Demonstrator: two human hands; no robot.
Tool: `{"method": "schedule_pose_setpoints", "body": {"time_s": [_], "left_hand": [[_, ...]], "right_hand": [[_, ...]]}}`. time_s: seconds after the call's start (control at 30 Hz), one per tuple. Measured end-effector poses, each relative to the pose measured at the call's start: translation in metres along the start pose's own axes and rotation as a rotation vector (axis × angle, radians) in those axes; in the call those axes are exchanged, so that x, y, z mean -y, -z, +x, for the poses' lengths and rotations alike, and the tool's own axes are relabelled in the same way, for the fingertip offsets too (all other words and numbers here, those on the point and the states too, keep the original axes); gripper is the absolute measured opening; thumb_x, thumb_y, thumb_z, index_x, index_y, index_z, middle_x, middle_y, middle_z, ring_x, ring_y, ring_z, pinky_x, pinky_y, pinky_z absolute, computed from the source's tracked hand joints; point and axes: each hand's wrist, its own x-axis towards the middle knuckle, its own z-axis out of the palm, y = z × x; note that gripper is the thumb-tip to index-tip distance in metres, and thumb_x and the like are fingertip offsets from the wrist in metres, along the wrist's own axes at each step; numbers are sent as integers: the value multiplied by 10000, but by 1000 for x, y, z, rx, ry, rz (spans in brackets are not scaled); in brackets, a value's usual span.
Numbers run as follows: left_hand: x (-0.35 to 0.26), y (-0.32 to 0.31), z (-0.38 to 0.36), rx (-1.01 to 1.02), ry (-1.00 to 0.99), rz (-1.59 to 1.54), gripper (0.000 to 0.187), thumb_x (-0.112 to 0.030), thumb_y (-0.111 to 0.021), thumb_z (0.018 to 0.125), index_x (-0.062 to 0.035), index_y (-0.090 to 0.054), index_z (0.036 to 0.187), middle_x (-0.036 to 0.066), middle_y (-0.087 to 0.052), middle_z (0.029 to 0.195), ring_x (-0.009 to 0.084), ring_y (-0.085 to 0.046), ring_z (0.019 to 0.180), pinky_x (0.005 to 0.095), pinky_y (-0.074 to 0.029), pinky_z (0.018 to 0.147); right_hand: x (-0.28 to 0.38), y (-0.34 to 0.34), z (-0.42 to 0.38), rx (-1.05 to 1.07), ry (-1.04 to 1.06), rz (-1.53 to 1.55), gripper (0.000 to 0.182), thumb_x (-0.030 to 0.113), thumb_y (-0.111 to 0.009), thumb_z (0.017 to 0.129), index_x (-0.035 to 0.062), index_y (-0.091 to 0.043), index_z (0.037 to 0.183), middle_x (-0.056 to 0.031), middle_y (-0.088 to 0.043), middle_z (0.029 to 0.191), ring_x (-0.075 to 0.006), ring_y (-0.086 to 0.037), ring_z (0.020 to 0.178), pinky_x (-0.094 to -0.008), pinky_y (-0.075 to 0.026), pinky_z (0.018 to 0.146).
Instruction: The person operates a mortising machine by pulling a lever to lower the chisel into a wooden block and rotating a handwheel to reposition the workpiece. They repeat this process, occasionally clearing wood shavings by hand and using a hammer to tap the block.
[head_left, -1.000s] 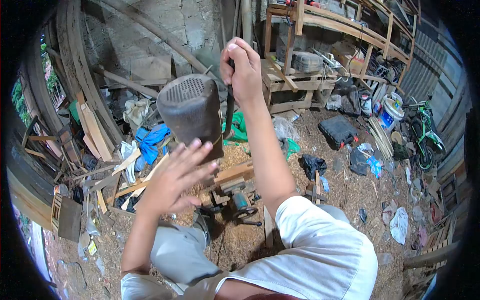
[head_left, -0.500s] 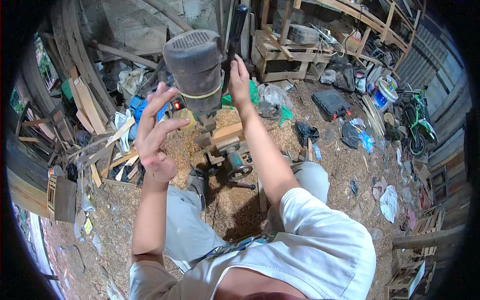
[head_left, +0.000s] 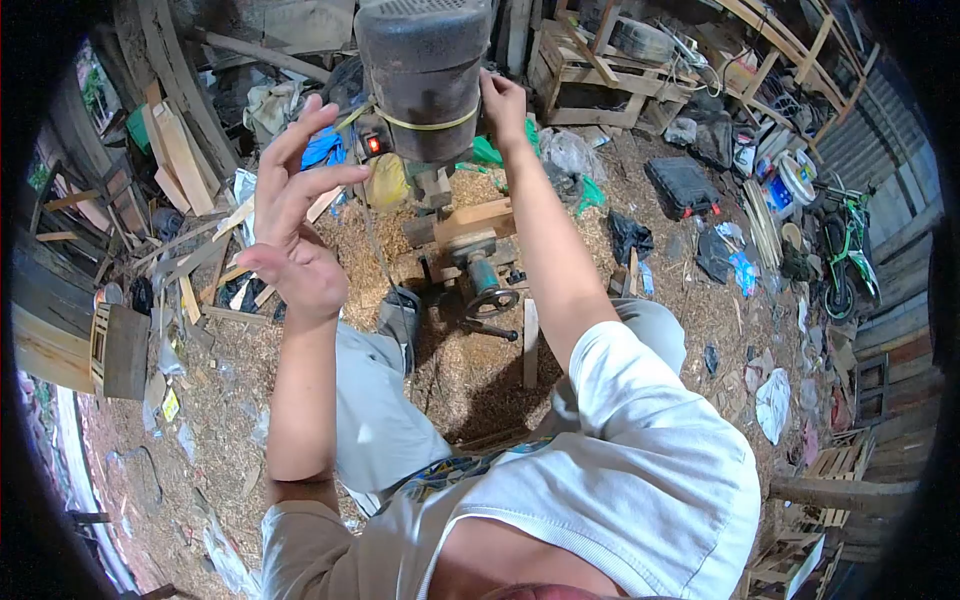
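Head view: one motor housing stands at top centre, circled by one yellow band, one handwheel below. Of two hands, the left hand is raised beside it, fingers spread; the right hand is at its other side, arm extended, grip hidden, so I cannot tell.

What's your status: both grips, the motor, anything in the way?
Left grip open, empty, left of motor. Right grip at motor's right edge, hold unclear. Red light lit beside motor; motor blocks view behind it.
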Motion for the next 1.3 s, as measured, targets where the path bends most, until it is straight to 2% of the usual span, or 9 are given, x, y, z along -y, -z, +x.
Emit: {"method": "schedule_pose_setpoints", "body": {"time_s": [0.07,0.17,0.37,0.63,0.8,0.97,1.1,1.23,1.3], "left_hand": [[4,-3,0,8,15,-17,1158,-806,74,953,-10,-766,988,273,-570,1429,439,-470,1432,552,-253,1239],[7,-7,1,2,18,30,1159,-791,98,955,-28,-775,962,240,-617,1365,425,-504,1402,530,-315,1212],[10,-9,-2,71,16,-4,1173,-811,89,941,-11,-768,976,259,-588,1397,424,-510,1393,544,-308,1216],[7,-25,-1,75,-82,-17,1194,-801,109,940,-13,-787,973,238,-644,1319,415,-553,1346,511,-362,1178],[-5,-39,-1,111,-65,26,1208,-775,152,939,-14,-785,979,224,-642,1356,378,-570,1336,458,-375,1175],[-10,-49,-3,92,-135,29,1201,-768,149,944,-25,-794,984,226,-660,1338,368,-589,1317,446,-405,1148],[-10,-49,-8,12,-105,-102,1096,-773,2,998,-9,-776,879,221,-657,1274,410,-567,1303,510,-357,1159],[-1,-31,-8,166,-121,99,1204,-775,141,943,-21,-797,979,223,-664,1324,376,-596,1298,455,-402,1149],[3,-27,-10,130,-75,82,1205,-785,130,942,-18,-799,976,225,-664,1310,381,-597,1296,456,-395,1152]], "right_hand": [[6,-6,17,-3,9,-182,480,476,-769,901,1,-800,966,-175,-775,824,-237,-763,771,-363,-554,738],[-4,-14,24,-8,-11,-130,472,471,-762,907,3,-802,945,-170,-770,796,-232,-759,752,-361,-553,737],[-30,23,-21,82,-21,0,266,232,-764,939,26,-792,1105,-101,-795,939,-140,-719,836,-299,-540,761],[-89,151,-201,-391,-210,-247,291,228,-663,1004,-49,-745,971,-70,-726,829,-137,-646,760,-294,-508,715],[-158,215,-309,-234,-532,-428,263,269,-667,938,17,-744,935,-159,-743,871,-292,-708,824,-417,-527,781],[-140,217,-378,-139,-731,-813,399,396,-620,941,19,-748,976,-246,-729,952,-448,-688,934,-499,-525,832],[-166,202,-398,-211,-739,-558,440,362,-552,1017,-36,-721,937,-221,-708,843,-344,-689,836,-455,-515,792],[-139,165,-391,-360,-593,-243,417,302,-492,1066,-47,-704,980,-166,-667,790,-218,-628,792,-414,-495,767],[-142,162,-393,-407,-578,-258,418,318,-487,1070,-40,-696,1018,-191,-694,845,-294,-665,809,-441,-501,782]]}}
